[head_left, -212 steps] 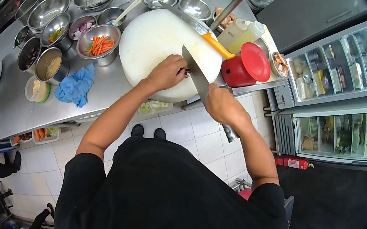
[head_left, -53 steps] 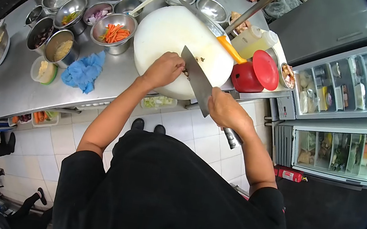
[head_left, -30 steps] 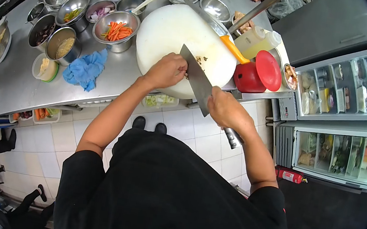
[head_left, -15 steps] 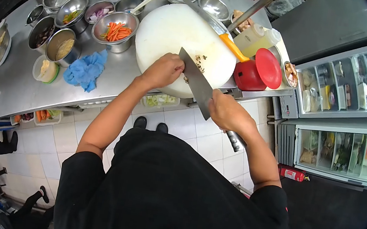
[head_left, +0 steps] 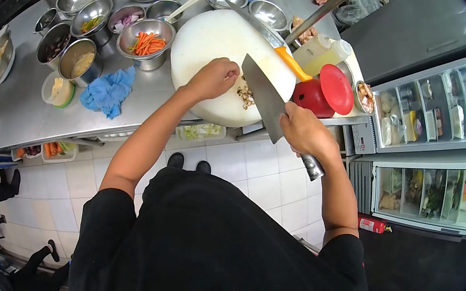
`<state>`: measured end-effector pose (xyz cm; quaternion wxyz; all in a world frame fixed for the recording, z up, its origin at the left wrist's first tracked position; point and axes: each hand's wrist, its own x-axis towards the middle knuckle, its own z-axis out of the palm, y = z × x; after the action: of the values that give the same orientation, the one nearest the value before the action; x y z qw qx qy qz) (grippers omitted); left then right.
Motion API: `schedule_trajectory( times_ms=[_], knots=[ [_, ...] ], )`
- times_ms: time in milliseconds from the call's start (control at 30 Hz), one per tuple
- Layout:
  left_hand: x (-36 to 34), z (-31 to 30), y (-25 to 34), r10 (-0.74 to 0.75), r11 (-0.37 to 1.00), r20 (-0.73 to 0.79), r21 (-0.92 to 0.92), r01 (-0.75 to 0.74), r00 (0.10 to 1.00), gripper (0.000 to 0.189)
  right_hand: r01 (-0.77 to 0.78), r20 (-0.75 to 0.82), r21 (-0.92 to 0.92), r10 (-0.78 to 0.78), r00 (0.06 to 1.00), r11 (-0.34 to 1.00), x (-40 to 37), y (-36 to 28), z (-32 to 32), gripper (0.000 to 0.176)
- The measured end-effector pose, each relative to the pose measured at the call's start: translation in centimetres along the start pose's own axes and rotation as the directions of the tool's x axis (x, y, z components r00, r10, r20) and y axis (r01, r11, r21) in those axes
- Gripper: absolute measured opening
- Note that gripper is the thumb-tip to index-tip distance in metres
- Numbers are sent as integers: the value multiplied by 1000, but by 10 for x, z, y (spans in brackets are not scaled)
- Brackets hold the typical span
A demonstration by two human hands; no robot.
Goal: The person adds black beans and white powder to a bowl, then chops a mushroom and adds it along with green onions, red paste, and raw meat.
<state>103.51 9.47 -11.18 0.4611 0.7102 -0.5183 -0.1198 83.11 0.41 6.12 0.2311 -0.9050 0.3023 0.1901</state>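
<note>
My right hand (head_left: 307, 129) is wrapped round the handle of a broad cleaver (head_left: 264, 97), its blade slanting up and left over the round white chopping block (head_left: 200, 41). Left of the blade, my left hand (head_left: 214, 78) is over the block with its fingers curled in. Whatever those fingers may hold is hidden. Small brown chopped pieces (head_left: 246, 95), perhaps mushroom, lie on the block between my left hand and the blade. A second knife with an orange handle (head_left: 293, 64) rests along the block's far right edge.
Right of the block are a red container (head_left: 314, 97) and squeeze bottles (head_left: 312, 49). At left, a blue cloth (head_left: 107, 89), a bowl of carrot strips (head_left: 147, 44) and several metal bowls stand on the steel table (head_left: 16, 107). A glass-door fridge (head_left: 440, 110) stands at right.
The cleaver and my right hand have shifted right, away from my left hand. My left hand has risen slightly, and more of the chopped brown pieces show.
</note>
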Motion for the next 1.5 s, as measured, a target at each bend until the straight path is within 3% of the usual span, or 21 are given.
schedule_trajectory(
  times_ms=[267,367,533,633,700,767,833,867,1033,1100,1133,1200,1233,1333,1500],
  knots=[
    [19,21,-4,41,997,82,62,-46,996,9,-68,-25,30,69,997,997,0,5,1,27],
    [21,20,-1,35,996,60,79,-40,998,9,46,-86,-46,-50,995,998,5,15,9,26],
    [23,21,-5,37,990,127,129,-53,991,9,-22,78,-19,23,997,1000,28,9,16,23],
    [23,16,-9,-4,993,179,115,-16,984,8,37,8,40,-37,999,999,31,22,18,23],
    [19,14,-10,-65,987,86,-144,77,994,8,9,-10,117,-8,1000,993,23,24,13,23],
    [14,8,-9,-95,977,20,-191,97,995,8,-16,-21,199,20,1000,980,16,29,11,23],
    [8,0,-3,-123,966,-28,-234,113,992,8,83,-100,231,-61,993,970,8,40,12,22],
    [6,-5,-1,-114,965,-77,-247,92,990,9,259,-212,140,-227,951,956,7,51,19,26],
    [-3,-21,13,-97,967,-120,-246,65,988,12,402,-291,65,-368,883,913,5,75,43,43],
    [-5,-25,19,106,989,-35,-98,-109,994,24,289,-289,-81,-300,909,954,-4,73,48,43],
    [-6,-23,26,107,989,-27,-95,-109,994,24,252,-315,-129,-281,907,959,-5,72,53,42],
    [-7,-13,44,293,893,160,306,-330,943,43,259,-337,-171,-303,891,951,-3,72,60,41],
    [-8,-4,51,289,892,166,310,-328,943,43,264,-355,-221,-330,874,939,-2,72,64,40],
    [-6,20,59,234,823,398,404,-398,887,60,298,-388,-350,-427,817,888,2,70,73,39],
    [-3,22,44,98,831,399,470,-296,912,64,287,-411,-311,-401,819,906,-12,70,64,29]
  ],
)
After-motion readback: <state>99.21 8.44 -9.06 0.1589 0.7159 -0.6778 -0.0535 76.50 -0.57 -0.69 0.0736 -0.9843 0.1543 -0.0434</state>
